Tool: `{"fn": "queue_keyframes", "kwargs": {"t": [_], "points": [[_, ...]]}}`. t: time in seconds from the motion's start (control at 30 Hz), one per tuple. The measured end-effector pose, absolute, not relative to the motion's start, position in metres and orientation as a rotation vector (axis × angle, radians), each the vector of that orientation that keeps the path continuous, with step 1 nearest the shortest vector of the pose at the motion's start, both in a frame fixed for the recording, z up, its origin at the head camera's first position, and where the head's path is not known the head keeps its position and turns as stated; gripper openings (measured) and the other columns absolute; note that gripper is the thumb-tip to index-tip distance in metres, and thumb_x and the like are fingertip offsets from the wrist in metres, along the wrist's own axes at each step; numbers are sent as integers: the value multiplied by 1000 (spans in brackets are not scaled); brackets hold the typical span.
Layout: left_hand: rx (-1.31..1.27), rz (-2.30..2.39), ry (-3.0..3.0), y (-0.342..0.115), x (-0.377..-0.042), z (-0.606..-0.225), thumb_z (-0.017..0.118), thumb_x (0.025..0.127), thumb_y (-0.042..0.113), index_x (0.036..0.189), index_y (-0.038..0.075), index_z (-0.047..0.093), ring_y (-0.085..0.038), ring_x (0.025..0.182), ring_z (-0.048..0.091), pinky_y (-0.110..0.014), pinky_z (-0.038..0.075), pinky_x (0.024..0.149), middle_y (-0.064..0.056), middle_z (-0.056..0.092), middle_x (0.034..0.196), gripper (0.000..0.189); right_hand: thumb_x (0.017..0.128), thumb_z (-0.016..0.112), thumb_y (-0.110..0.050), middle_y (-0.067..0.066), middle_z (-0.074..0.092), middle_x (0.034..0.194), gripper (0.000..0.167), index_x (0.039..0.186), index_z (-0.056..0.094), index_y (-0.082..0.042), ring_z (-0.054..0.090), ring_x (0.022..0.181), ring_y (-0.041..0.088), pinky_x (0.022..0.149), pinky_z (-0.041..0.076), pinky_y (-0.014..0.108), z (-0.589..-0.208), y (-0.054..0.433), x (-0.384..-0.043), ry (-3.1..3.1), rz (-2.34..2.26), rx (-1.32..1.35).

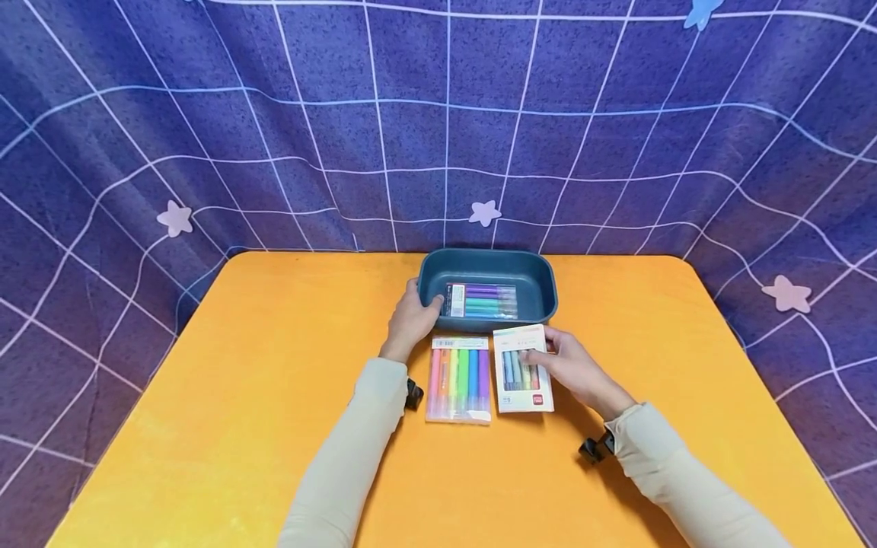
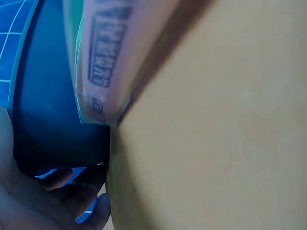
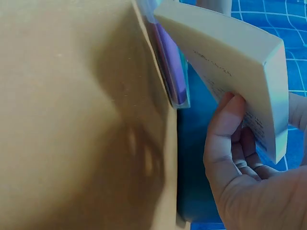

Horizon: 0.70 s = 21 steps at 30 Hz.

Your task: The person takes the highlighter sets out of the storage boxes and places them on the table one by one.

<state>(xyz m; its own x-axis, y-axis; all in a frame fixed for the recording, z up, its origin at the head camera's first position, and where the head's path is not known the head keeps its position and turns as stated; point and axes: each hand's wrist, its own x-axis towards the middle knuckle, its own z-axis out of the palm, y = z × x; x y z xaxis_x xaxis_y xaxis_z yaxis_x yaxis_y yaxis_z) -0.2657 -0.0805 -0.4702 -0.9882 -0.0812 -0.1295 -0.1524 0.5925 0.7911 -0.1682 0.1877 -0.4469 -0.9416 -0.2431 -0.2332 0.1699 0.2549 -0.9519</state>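
A dark blue plastic bin (image 1: 544,293) stands near the table's back edge. My left hand (image 1: 409,320) grips its left end, thumb over the rim and fingers around the outer wall (image 2: 48,96). Inside lies a clear pack of purple, teal and blue pens (image 1: 483,301). In front of the bin, on the table, is a clear pouch of thick highlighters (image 1: 459,380) in rainbow colours. To its right, my right hand (image 1: 578,373) holds a white windowed box of markers (image 1: 514,380) by its right side. The right wrist view shows this box (image 3: 230,52) raised off the table, tilted.
The orange table (image 1: 301,327) extends widely left and right. Behind it and at both sides hangs a purple-blue curtain (image 1: 329,137) with grid lines and stars. Black wrist cameras (image 1: 597,447) sit at both cuffs.
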Motion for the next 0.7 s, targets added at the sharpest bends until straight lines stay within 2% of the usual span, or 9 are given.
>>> {"fn": "queue_keyframes", "kwargs": {"t": [0.27, 0.7], "points": [[-207, 1366, 2733, -81, -266, -470, 54, 100, 44, 156, 19, 26, -33, 139, 49, -61, 38, 115, -9, 47, 155, 67, 95, 63, -8, 12, 73, 104, 46, 136, 49, 7, 72, 79, 11, 70, 61, 26, -452, 189, -165, 2149, -1769, -57], [-214, 1373, 2709, -80, -266, -469, 54, 100, 43, 157, 19, 25, -33, 141, 46, -61, 36, 117, -9, 44, 158, 68, 96, 61, -9, 14, 74, 108, 49, 140, 46, 7, 73, 82, 12, 73, 62, 28, -462, 192, -168, 2080, -1769, -56]]}}
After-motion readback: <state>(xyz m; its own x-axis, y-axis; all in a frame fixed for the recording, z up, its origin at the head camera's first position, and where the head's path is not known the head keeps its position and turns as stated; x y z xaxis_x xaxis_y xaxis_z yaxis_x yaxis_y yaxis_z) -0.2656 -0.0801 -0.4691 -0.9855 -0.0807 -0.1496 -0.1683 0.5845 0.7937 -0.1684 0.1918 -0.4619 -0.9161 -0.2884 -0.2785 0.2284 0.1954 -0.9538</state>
